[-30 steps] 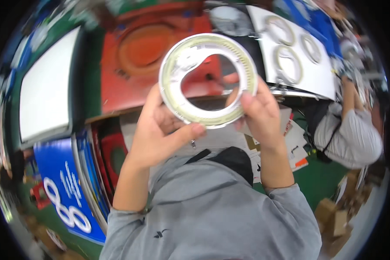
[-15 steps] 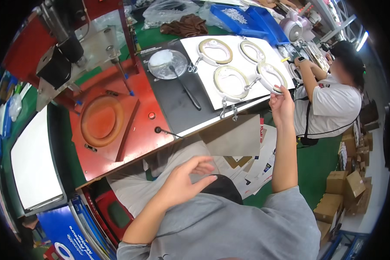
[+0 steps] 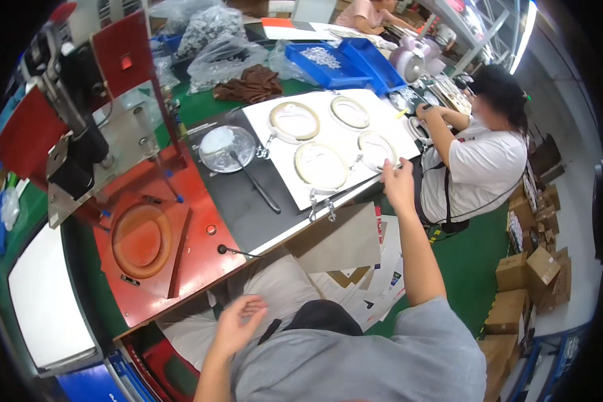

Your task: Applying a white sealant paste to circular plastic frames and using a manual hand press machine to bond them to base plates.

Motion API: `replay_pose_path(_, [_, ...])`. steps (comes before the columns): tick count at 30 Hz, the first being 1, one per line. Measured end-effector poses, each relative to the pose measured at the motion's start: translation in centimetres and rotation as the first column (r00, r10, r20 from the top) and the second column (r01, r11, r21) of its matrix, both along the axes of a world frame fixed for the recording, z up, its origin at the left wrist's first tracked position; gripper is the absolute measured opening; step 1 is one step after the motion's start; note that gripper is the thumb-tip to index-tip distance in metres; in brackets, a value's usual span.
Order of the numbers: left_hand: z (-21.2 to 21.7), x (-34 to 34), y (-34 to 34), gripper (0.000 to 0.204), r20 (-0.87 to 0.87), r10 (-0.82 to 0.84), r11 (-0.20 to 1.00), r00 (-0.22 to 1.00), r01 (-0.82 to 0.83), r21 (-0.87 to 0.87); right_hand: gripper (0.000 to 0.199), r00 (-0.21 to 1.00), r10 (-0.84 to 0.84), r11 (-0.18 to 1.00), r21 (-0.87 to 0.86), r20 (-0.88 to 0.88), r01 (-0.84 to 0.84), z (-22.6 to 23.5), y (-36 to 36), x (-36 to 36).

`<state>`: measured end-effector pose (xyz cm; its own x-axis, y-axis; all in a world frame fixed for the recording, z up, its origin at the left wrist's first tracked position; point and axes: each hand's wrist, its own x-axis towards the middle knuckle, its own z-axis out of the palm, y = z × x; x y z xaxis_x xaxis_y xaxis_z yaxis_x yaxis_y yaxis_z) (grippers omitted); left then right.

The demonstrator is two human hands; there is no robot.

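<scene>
Four pale oval ring-shaped frames lie on a white board [image 3: 355, 144]. Metal clasps hang at some of their edges. At the near right ring-shaped frame [image 3: 376, 149], my right hand [image 3: 399, 189] has thumb and fingers closed about the near edge. The other ring-shaped frames lie at the near left [image 3: 301, 164], far left [image 3: 277, 120] and far right [image 3: 350, 99]. My left hand [image 3: 240, 325] hovers over my lap, fingers loosely bent and thumb apart, holding nothing. A round clear dish [image 3: 244, 157] with white material stands left of the board, a dark-handled tool [image 3: 264, 191] leaning in it.
A red press [image 3: 201, 275] with a round orange-brown pad [image 3: 141, 241] stands at the left. Blue trays [image 3: 328, 77] and a brown cloth [image 3: 248, 86] lie at the back. A co-worker [image 3: 486, 151] sits at the right. Cardboard boxes [image 3: 509, 311] stack on the green floor.
The view has shifted, so the bench sits further left and lower. My left hand has drawn back toward my body. My right hand stays at the same ring-shaped frame, which looks flatter on the board.
</scene>
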<state>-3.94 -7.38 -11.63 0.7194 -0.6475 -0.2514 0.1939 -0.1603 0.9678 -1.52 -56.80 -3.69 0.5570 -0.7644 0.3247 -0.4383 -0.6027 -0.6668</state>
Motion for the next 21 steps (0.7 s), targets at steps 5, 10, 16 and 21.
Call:
replay_pose_path(5, [-2.4,-0.9,9.6,0.025,-0.121,0.313,0.947,0.942,-0.3,0.113,0.023,0.781,0.609,0.606,0.553,0.141,-0.572,4.5,16.7,2.5])
replay_pose_path(10, [3.4,0.0,15.0,0.025,-0.052,0.408,0.9,0.912,-0.391,0.193,0.012,-0.135,0.969,-0.248,0.834,0.208,-0.492,3.2,29.1,1.5])
replay_pose_path(16, [8.1,-6.5,25.6,0.017,0.131,0.94,0.306,0.314,-0.949,0.074,0.021,-0.333,0.936,-0.292,0.784,0.116,-0.548,-2.5,40.1,-1.1])
replay_pose_path(21, [5.7,-16.2,36.4,0.031,0.915,0.402,-0.542,-0.026,-0.813,0.215,0.024,-0.505,0.857,-0.449,0.63,0.102,-0.633,-2.7,42.7,-2.0])
